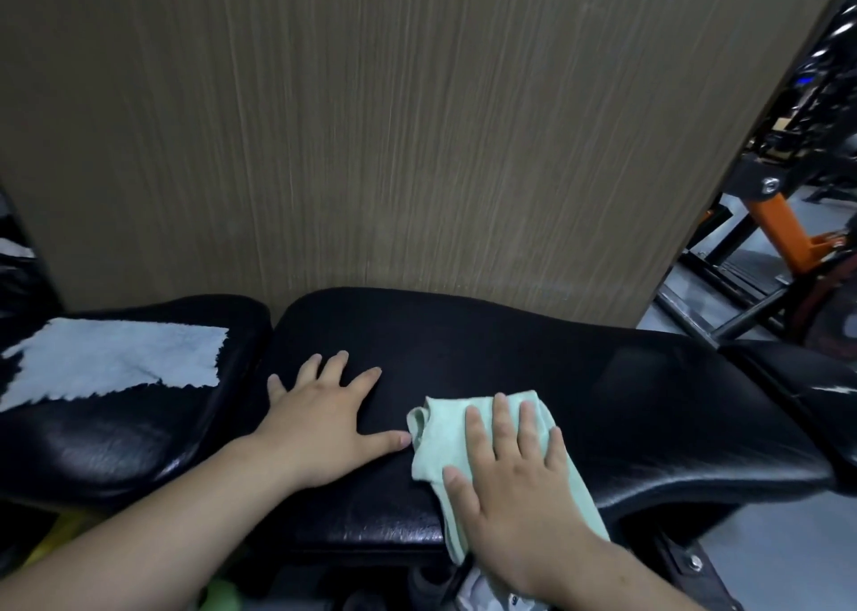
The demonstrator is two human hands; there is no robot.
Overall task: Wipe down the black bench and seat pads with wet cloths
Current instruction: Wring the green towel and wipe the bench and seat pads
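Note:
The long black bench pad [579, 392] runs across the middle of the view. On its near part lies a mint green cloth [440, 434], and my right hand [514, 485] presses flat on it with straight fingers. My left hand [324, 420] rests flat on the bare pad just left of the cloth, fingers spread, its thumb tip close to the cloth's edge. To the left sits a separate black seat pad [120, 434] with a light blue cloth [116, 360] spread on its far half, untouched.
A tall wood-grain panel [371, 123] stands directly behind the bench. Orange and black gym machine frames [783, 230] fill the right background on a grey floor. Another black pad [797, 374] lies at the far right. Yellow-green items [60, 541] show below the seat pad.

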